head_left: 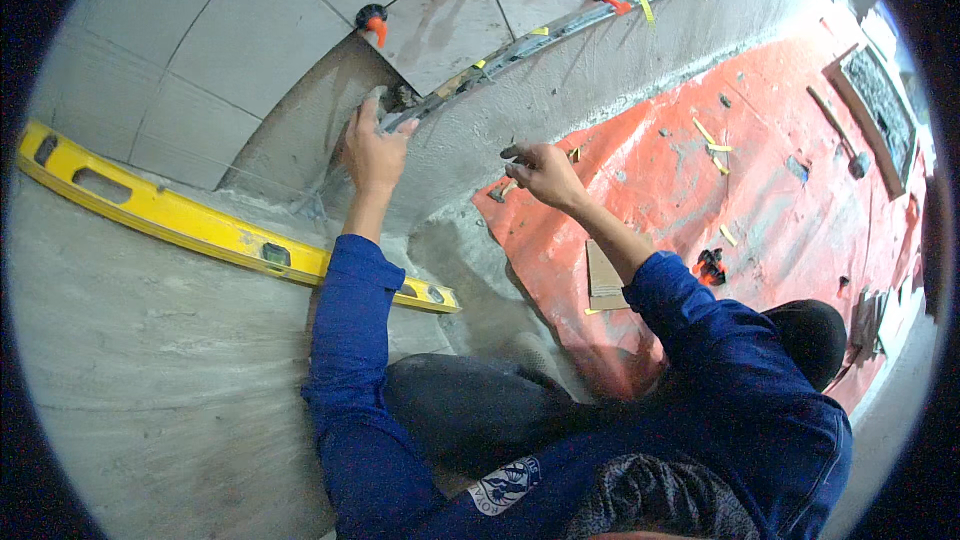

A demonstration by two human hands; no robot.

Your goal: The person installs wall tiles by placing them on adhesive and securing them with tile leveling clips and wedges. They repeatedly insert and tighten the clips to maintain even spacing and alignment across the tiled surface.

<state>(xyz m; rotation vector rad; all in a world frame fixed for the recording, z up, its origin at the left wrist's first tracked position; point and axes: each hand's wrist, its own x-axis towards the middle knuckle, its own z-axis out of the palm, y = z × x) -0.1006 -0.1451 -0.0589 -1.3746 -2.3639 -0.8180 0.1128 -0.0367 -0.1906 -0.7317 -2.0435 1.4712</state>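
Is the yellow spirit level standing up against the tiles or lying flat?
Lying flat: the yellow spirit level rests lengthwise on the grey floor beside the tiled wall, untouched by either hand.

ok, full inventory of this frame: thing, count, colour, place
wall tiles: several, grey, upper left wall
levelling clips: about eight, black and orange, along tile joints
metal rail: one, silver, under the tile row
spirit level: one, yellow, on the mortar bed at left
tarp: one, orange-red, floor at right
yellow wedges: several, scattered on tarp
hammer: one, on tarp, far right
cardboard piece: one, brown, on tarp
left hand: at the tile edge by the rail
right hand: near the bare wall, contents unclear
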